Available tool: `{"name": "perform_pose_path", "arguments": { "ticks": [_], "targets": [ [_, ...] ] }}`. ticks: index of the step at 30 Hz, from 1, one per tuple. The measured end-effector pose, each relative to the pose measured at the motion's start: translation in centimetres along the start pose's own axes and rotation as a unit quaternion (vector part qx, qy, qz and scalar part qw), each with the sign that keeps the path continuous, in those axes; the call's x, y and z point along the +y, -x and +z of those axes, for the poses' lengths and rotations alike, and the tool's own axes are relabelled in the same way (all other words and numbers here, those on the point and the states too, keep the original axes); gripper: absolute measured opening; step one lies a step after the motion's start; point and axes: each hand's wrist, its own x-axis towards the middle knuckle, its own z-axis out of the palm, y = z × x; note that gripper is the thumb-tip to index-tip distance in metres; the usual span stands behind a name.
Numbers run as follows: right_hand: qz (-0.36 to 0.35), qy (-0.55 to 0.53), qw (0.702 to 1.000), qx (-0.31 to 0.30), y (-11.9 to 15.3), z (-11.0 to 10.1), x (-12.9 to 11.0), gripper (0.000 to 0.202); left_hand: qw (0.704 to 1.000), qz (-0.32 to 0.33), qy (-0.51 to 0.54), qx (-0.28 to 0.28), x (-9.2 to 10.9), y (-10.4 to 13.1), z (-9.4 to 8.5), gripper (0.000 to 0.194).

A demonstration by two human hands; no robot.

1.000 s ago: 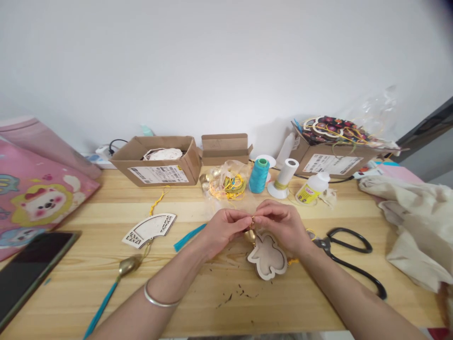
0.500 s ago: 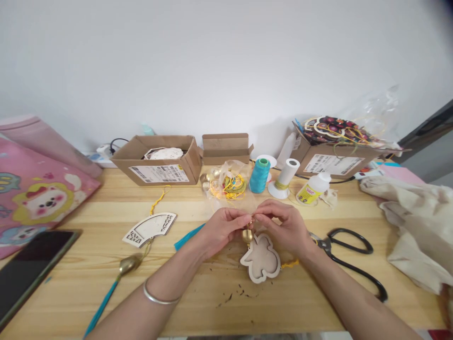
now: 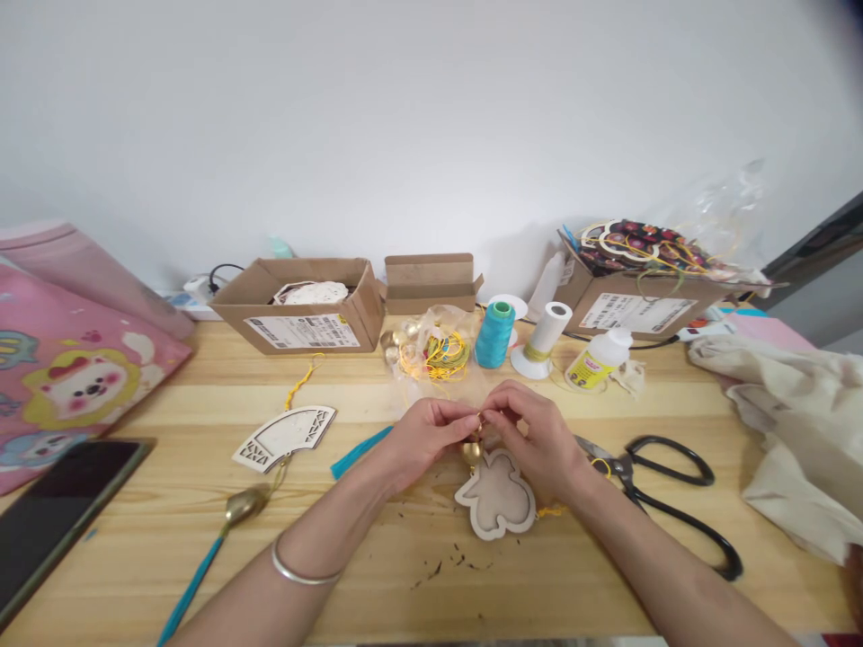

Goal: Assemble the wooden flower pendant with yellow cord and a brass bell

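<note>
My left hand (image 3: 431, 440) and my right hand (image 3: 532, 436) meet fingertip to fingertip, both pinching a thin cord above a gold bell (image 3: 473, 453). The bell hangs just below the fingertips, at the top of a pale wooden cutout (image 3: 500, 496) with a wavy outline. Yellow cord (image 3: 551, 511) comes off the cutout's right side. A teal tassel (image 3: 360, 452) lies partly behind my left hand. Black-handled scissors (image 3: 627, 467) rest to the right of my right hand, the blades pointing toward it.
A fan-shaped wooden piece (image 3: 287, 438) with a bell and teal tassel lies left, near a phone (image 3: 64, 512). Behind are cardboard boxes (image 3: 303, 328), a bag of cords (image 3: 441, 350), teal thread (image 3: 494, 337), a white spool (image 3: 543, 340) and a glue bottle (image 3: 599, 359). Cloth (image 3: 788, 431) lies right.
My right hand has shifted slightly left and its fingers have curled more. The bell has dropped a little, and more of the scissor blades shows.
</note>
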Motion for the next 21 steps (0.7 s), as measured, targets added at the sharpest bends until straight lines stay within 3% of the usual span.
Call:
{"name": "perform_pose_path", "arguments": {
  "ticks": [4,11,17,21],
  "targets": [
    [0.009,0.018,1.0,-0.001,0.18,0.2,-0.19,0.011,0.997,0.015,-0.068,0.035,-0.03,-0.16,0.01,0.02],
    [0.027,0.027,0.999,0.009,0.38,0.65,-0.27,0.012,0.994,0.01,-0.086,0.06,-0.37,-0.21,0.09,0.021],
    [0.101,-0.126,0.987,0.008,0.06,0.3,-0.16,0.012,1.0,0.005,0.026,-0.011,0.06,-0.17,0.2,0.023],
    [0.112,-0.201,0.973,-0.006,-0.11,0.22,-0.17,0.014,1.0,0.002,0.027,0.016,0.14,-0.1,0.21,0.019]
  ]
}}
